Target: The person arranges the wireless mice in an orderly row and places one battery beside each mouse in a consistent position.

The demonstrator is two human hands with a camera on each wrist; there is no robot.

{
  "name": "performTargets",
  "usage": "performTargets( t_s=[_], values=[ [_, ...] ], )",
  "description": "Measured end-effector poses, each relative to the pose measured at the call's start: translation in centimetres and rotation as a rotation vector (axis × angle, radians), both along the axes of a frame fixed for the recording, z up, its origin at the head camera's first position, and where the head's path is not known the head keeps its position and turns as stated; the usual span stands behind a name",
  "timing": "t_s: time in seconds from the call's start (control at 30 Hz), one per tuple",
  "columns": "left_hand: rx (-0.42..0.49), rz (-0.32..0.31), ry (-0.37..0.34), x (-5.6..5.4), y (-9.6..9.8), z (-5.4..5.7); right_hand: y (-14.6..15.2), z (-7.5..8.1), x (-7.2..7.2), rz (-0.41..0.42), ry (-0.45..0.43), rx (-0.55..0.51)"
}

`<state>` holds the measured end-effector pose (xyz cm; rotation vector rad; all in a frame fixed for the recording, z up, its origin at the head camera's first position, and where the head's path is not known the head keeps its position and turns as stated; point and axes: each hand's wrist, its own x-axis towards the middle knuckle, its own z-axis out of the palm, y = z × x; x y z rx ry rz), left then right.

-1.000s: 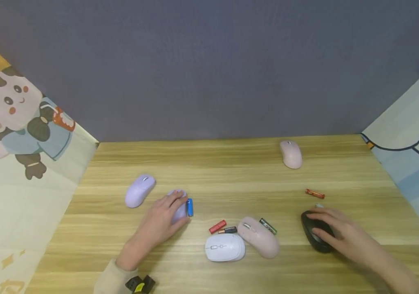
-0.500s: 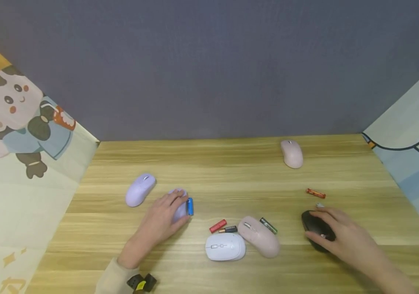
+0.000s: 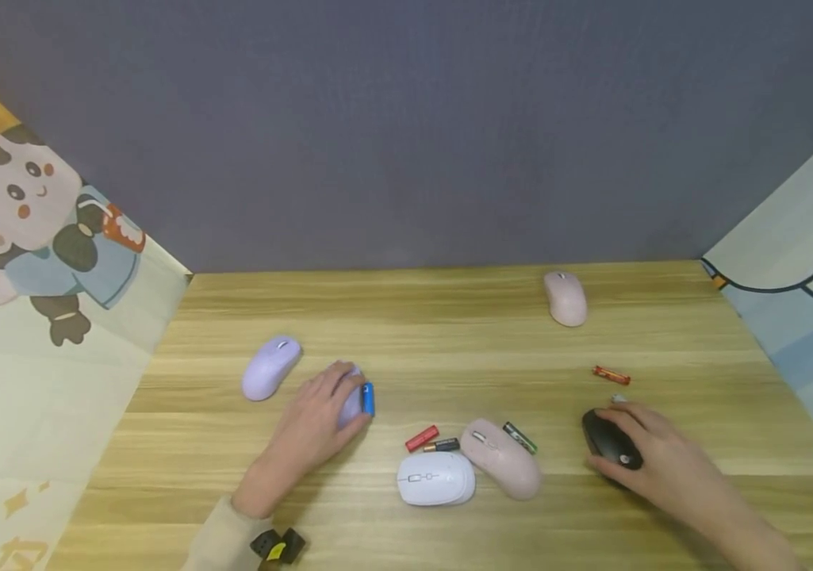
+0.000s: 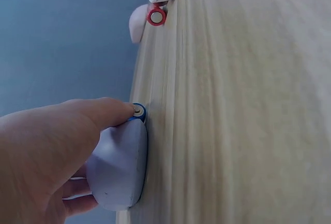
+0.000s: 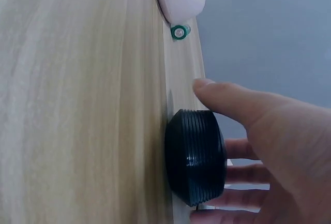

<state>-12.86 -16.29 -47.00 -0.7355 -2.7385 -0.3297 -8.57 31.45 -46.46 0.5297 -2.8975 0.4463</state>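
My left hand (image 3: pixel 313 420) lies over a purple mouse (image 3: pixel 350 407) on the wooden table, its fingers curled round the far side. In the left wrist view the thumb touches a blue battery (image 4: pixel 138 111) lying along the mouse's side. My right hand (image 3: pixel 663 460) straddles a black mouse (image 3: pixel 609 438) on the table. Seen from the right wrist, its thumb (image 5: pixel 222 94) stands off a ribbed side of the mouse, and the fingers (image 5: pixel 243 175) reach along the other side. A second purple mouse (image 3: pixel 271 368) sits left of my left hand.
Between the hands are a white mouse (image 3: pixel 435 479), a pink mouse (image 3: pixel 502 460), a red battery (image 3: pixel 422 438), a black battery (image 3: pixel 442 446) and a green battery (image 3: pixel 520 438). Farther back lie an orange-red battery (image 3: pixel 611 375) and another pink mouse (image 3: pixel 566 299). A grey partition (image 3: pixel 420 143) closes the back.
My right thumb has moved off the top of the black mouse to its near left edge, uncovering more of it. The left fingers have shifted slightly on the purple mouse.
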Motion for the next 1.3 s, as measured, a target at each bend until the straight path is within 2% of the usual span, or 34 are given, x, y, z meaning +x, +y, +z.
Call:
performTargets(
  t_s=[0.27, 0.5, 0.87, 1.3],
  values=[
    [-0.033, 0.057, -0.08, -0.1, 0.1, 0.1, -0.2, -0.2, 0.0, 0.027, -0.008, -0.011],
    [-0.043, 0.034, -0.081, -0.3, 0.0, 0.4, -0.4, -0.6, -0.4, 0.096, 0.063, -0.031],
    [-0.11, 0.025, -0.056, -0.5, 0.2, 0.7, -1.1, -0.4, -1.1, 0.116, 0.103, -0.066],
    [-0.134, 0.021, -0.057, -0.6, 0.2, 1.0, -2.4, 0.6, -3.3, 0.147, 0.14, -0.086]
  ],
)
